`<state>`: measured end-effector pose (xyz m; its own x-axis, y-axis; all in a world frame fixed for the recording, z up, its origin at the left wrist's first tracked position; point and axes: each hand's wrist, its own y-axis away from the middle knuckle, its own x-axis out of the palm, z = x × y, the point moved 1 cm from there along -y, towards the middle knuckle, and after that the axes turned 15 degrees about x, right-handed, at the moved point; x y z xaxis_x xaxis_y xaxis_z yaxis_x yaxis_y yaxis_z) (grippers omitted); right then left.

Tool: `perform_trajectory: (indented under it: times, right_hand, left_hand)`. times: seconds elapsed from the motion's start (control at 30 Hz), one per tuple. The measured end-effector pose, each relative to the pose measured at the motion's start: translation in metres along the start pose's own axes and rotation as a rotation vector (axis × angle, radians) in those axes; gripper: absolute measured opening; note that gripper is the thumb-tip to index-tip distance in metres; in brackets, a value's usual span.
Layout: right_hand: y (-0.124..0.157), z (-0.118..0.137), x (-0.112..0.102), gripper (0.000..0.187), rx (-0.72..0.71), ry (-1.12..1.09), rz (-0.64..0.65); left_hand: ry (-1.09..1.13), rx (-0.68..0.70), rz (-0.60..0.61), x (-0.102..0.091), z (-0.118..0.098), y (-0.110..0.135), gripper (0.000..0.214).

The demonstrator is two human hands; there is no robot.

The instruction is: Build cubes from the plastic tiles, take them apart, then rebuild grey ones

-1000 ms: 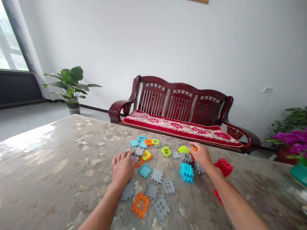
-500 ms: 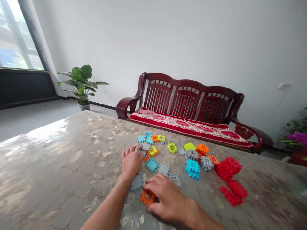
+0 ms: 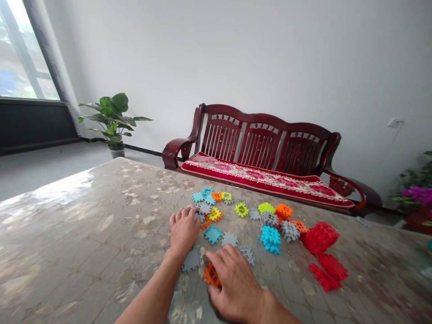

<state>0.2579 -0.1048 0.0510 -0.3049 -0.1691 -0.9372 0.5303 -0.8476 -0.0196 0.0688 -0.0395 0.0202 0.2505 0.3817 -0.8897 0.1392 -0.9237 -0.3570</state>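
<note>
My right hand (image 3: 236, 281) is closed around an orange interlocking building tile (image 3: 211, 275) with window-like openings, and the fingers hide part of it. A flat grey tile (image 3: 191, 260) lies to its left, and a grey lattice tile (image 3: 247, 254) shows just beyond the knuckles. My left hand (image 3: 185, 228) rests palm down on the table with its fingers stretched out, holding nothing visible. Beside its fingertips are a grey tile (image 3: 204, 208) and a yellow-and-orange piece (image 3: 215, 214). A teal tile (image 3: 213, 234) and a light grey tile (image 3: 230, 239) lie between the hands.
On the right stand stacks of tiles: blue (image 3: 270, 239), grey (image 3: 289, 231), orange (image 3: 284, 210) and red (image 3: 320, 237), with loose red tiles (image 3: 333, 266) nearer. A patterned cloth covers the table (image 3: 101, 252). Behind it is a wooden bench (image 3: 259, 139) with a red cushion.
My right hand has drawn slightly right with the orange tile, its fingers now covering more of it. My left hand stays in place. The view has shifted a little.
</note>
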Motion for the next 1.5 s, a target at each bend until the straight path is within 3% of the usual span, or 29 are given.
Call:
perform_trajectory:
  times: [0.23,0.53,0.73,1.07,1.33,1.5]
  right_hand:
    - [-0.002,-0.013,-0.009,0.060,0.059,-0.038,-0.115]
    - [-0.013,-0.037,-0.014,0.061,0.281,-0.054,-0.235]
    - [-0.020,-0.052,-0.023,0.044,0.350,-0.062,-0.204]
    - [-0.018,-0.060,-0.033,0.059,0.189,-0.036,-0.008]
    - [-0.026,-0.059,-0.031,0.052,0.166,0.009,-0.006]
    - [-0.028,-0.056,-0.032,0.060,0.024,0.014,0.025]
  left_hand:
    - [-0.013,-0.004,0.009,0.001,0.001,-0.001,0.039]
    - [-0.024,-0.005,0.023,0.000,0.000,0.000,0.040]
    - [-0.009,-0.002,0.024,0.001,0.002,0.000,0.040]
    - [-0.024,-0.008,0.041,0.000,0.000,0.000,0.041]
    - [-0.039,-0.010,0.065,-0.001,0.000,-0.001,0.042]
    - [-0.048,-0.005,0.057,0.001,0.000,-0.001,0.042]
